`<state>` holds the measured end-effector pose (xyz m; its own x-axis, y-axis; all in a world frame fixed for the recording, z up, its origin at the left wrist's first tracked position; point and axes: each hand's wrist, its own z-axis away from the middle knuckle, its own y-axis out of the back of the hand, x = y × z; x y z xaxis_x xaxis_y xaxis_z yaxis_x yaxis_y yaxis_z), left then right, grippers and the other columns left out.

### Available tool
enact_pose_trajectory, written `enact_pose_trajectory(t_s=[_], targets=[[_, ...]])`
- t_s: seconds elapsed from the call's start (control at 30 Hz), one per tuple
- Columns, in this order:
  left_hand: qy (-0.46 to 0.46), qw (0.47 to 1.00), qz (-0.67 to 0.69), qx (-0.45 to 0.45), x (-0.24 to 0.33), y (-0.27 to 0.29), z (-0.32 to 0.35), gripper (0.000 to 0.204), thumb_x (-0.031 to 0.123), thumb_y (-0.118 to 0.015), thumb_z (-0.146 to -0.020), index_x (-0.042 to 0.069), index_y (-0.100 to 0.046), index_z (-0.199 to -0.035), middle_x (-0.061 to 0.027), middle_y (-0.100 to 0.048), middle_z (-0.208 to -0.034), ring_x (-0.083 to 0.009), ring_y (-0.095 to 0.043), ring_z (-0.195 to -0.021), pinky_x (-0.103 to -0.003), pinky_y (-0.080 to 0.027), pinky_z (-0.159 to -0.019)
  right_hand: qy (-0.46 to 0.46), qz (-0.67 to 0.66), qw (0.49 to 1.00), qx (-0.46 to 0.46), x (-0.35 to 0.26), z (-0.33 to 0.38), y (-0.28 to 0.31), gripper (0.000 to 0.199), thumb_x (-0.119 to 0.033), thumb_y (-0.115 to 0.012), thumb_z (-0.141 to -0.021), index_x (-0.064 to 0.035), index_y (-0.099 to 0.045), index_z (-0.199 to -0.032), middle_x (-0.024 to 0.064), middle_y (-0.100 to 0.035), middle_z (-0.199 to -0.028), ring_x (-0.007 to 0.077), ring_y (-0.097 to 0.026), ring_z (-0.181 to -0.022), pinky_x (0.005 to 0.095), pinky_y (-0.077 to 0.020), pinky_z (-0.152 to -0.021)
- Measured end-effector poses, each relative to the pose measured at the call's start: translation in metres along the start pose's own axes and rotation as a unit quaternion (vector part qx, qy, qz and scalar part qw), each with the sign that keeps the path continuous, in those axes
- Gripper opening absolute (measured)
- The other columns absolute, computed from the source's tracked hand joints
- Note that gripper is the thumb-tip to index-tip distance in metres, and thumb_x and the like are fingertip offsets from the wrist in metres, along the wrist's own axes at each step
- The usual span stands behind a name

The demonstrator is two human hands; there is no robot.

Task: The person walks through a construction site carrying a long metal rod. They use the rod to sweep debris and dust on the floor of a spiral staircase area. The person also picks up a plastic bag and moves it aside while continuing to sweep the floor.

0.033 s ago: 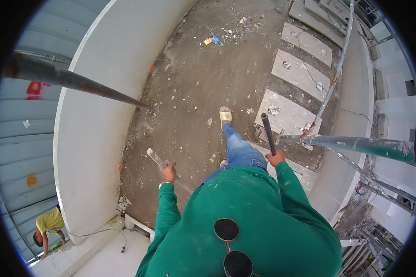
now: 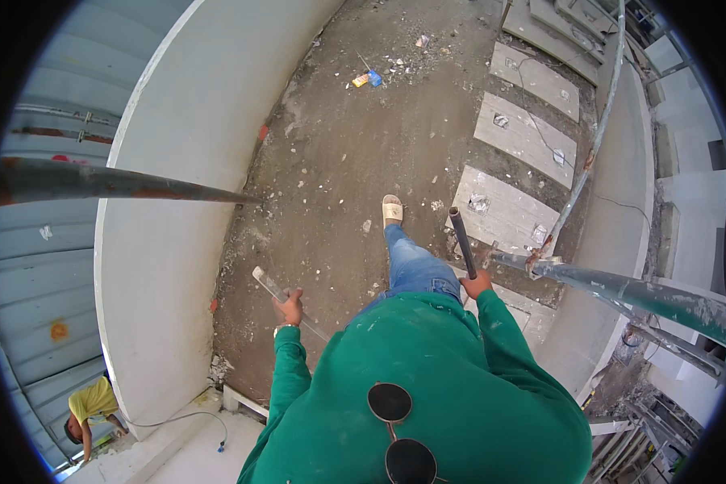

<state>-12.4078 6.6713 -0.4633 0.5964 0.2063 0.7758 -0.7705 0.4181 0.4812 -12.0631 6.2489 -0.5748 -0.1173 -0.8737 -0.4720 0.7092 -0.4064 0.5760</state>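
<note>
My left hand (image 2: 289, 308) is closed round a long pale bar (image 2: 269, 282), flat and partly see-through in look. Its near end runs down beside my leg, and its exact kind I cannot tell. In my right hand (image 2: 477, 284) is a dark metal pipe (image 2: 463, 240), gripped near its lower end. The pipe's open end points ahead, above the pale slabs on the right. Both hands are held low at either side of my body, apart from each other. One sandalled foot (image 2: 392, 211) is forward on the dirt floor.
A low white wall (image 2: 161, 266) curves along the left, with a rusty pole (image 2: 121, 181) crossing it. Slabs (image 2: 524, 133) and a green-grey scaffold pole (image 2: 621, 284) stand right. Rubble and a blue item (image 2: 374, 78) lie ahead. A person in yellow (image 2: 93, 399) bends beyond the wall.
The rusty pole on the left and the slabs on the right appear lower in view. Both hands keep their hold, shifted slightly left in the picture.
</note>
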Motion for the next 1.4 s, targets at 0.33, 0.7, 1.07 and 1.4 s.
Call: enact_pose_trajectory(t_s=[0.33,0.7,1.07,1.4], targets=[[0.091,0.985,-0.138,0.051,0.126,-0.062,-0.259,0.058,0.033,-0.079,-0.067,-0.003,-0.058,-0.106,-0.0178,-0.066,-0.100,-0.0325,-0.063,-0.097,-0.042,-0.046,-0.088,-0.053,-0.085,0.995,-0.009,-0.173,-0.213,0.038,0.040,-0.034,-0.079,-0.067,0.0027,-0.062,-0.073,0.0177,-0.065,-0.070,0.0312,-0.066,-0.069,0.0426,-0.0510,-0.066],[0.046,0.985,-0.159,0.056,0.276,-0.170,-0.522,0.059,0.037,-0.078,-0.067,-0.005,-0.060,-0.104,-0.0245,-0.065,-0.101,-0.0393,-0.062,-0.100,-0.046,-0.046,-0.090,0.091,-0.172,0.972,0.130,-0.527,-0.378,0.168,0.040,-0.027,-0.074,-0.077,-0.0042,-0.049,-0.055,0.0019,-0.046,-0.052,0.0143,-0.043,-0.050,0.0384,-0.0363,-0.051],[-0.011,1.000,-0.019,0.000,0.367,-0.161,-0.705,0.028,0.025,-0.071,-0.070,0.001,-0.056,-0.067,-0.0078,-0.054,-0.062,-0.0207,-0.051,-0.059,-0.039,-0.042,-0.063,0.453,-0.099,0.883,0.074,-0.926,-0.441,0.204,0.033,-0.029,-0.076,-0.077,-0.0034,-0.058,-0.065,0.0157,-0.054,-0.058,0.0323,-0.054,-0.052,0.0407,-0.0411,-0.052],[0.153,0.985,0.056,0.059,0.427,-0.136,-0.730,0.018,0.008,-0.074,-0.069,0.004,-0.058,-0.066,-0.0036,-0.053,-0.058,-0.0173,-0.050,-0.051,-0.035,-0.039,-0.049,0.573,-0.165,0.801,0.046,-1.228,-0.530,0.162,0.019,-0.019,-0.070,-0.074,-0.0036,-0.060,-0.068,0.0172,-0.060,-0.063,0.0399,-0.060,-0.064,0.0460,-0.0479,-0.062]])
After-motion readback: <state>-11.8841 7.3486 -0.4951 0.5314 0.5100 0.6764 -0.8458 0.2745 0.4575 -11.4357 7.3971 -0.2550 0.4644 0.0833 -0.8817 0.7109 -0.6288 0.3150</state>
